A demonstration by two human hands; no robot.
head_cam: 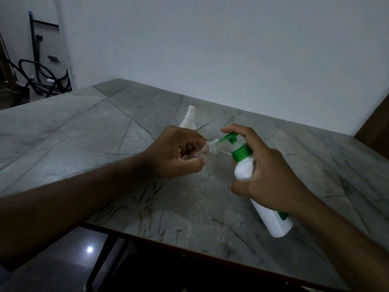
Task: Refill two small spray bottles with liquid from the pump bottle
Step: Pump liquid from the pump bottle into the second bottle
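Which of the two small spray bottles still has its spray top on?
The far spray bottle, standing on the table behind the left hand. The clear bottle in that hand is uncapped, neck at the pump bottle spout.

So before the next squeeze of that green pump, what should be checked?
1. Green pump nozzle meets the mouth of the clear small bottle: ok.
2. Left hand grips the clear bottle: ok.
3. Right hand holds the white pump bottle, a finger on the pump: ok.
4. Liquid level in the clear bottle: cannot tell.
5. White capped spray bottle stands upright on the grey marble table, clear of the hands: ok.
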